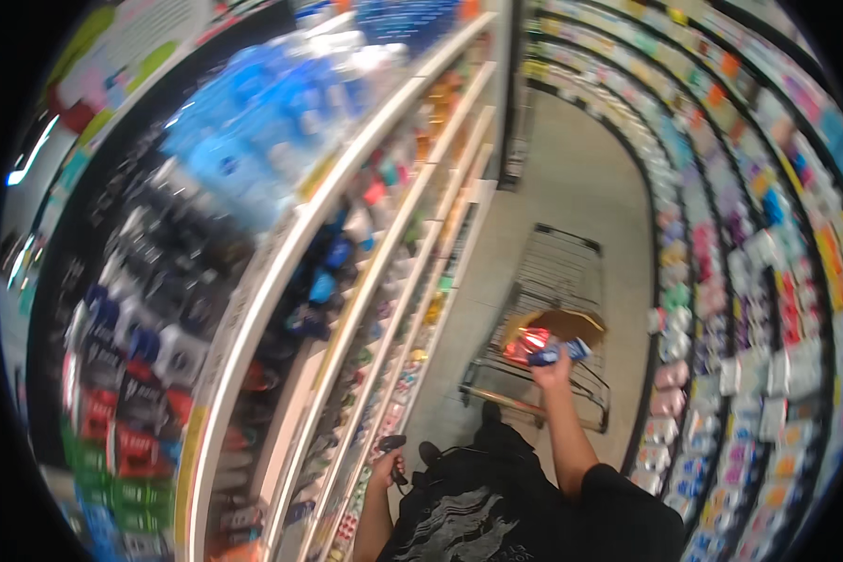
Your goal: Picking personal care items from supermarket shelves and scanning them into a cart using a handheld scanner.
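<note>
My right hand (553, 374) grips a dark blue and white packet (558, 353), reaching forward over a wire shopping cart (549, 261). Beneath that packet is a brown open container with a yellow rim (569, 323), possibly a bag or basket, resting in the cart. A shiny red package (527, 343) shows at its left side; whether my hand touches it I cannot tell. Low on my left side, my left hand (388, 465) is closed around the handle of a black handheld scanner (393, 444), next to the lower shelves.
Tall shelving (372, 281) with white edges and packed toiletries rises close on my left. Opposite, curved-looking shelves (709, 316) of bottles and boxes line the right. A grey floor aisle (569, 154) runs ahead past a dark shelf-end post (514, 105).
</note>
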Demonstrator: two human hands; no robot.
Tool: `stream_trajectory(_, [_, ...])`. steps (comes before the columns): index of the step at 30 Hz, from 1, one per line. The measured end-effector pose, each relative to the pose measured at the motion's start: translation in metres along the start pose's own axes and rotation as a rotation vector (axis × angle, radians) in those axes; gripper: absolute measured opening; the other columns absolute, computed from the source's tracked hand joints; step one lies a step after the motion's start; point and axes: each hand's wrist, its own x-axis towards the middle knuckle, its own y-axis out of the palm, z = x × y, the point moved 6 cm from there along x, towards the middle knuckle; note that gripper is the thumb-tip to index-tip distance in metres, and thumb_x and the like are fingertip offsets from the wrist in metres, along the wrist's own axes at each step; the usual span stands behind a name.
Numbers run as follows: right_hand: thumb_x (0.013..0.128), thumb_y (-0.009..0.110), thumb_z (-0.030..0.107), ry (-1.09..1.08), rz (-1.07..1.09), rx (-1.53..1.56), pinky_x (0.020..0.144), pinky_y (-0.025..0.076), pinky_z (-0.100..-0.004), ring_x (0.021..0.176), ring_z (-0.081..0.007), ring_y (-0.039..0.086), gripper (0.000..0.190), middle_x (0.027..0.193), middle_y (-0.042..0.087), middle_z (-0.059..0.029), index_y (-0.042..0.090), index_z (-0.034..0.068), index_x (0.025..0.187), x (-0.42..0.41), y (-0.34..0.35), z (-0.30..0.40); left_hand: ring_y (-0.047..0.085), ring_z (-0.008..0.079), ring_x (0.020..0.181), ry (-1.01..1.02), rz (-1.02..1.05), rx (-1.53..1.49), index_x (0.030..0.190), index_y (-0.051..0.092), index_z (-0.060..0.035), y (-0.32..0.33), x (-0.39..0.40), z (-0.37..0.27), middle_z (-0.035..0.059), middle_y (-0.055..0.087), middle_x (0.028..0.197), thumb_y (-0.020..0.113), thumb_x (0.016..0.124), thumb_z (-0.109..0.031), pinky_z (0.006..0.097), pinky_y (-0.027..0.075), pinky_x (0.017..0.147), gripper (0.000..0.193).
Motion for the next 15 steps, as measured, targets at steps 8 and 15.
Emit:
stream_trajectory(8, [0.098,0.05,0.049,0.171,-0.269,-0.077,0.096,0.052,-0.0599,0.114,-0.0375,0.063,0.047,0.125,0.068,-0.0143,0.066,0.012,0.121,0.176,-0.085,0.022,0.051,0.011,0.054,-0.119,-0.06,-0.499,0.082,0.05,-0.0099,0.008,-0.012,0.074,-0.0001,0.05,0.066,0.064,0.099,-0.032,0.0224,0.045,0.046,0.031])
stream_trajectory(15, [0.098,0.049,0.052,0.564,-0.643,-0.344,0.103,0.049,-0.0564,0.129,-0.0334,0.056,0.057,0.144,0.056,-0.0118,0.057,0.015,0.14,0.281,-0.18,-0.012,0.049,0.0126,0.055,0.038,-0.19,-0.749,0.08,0.049,-0.0094,0.021,-0.037,0.13,0.0022,0.05,0.068,0.058,0.1,-0.03,0.0237,0.046,0.048,0.03])
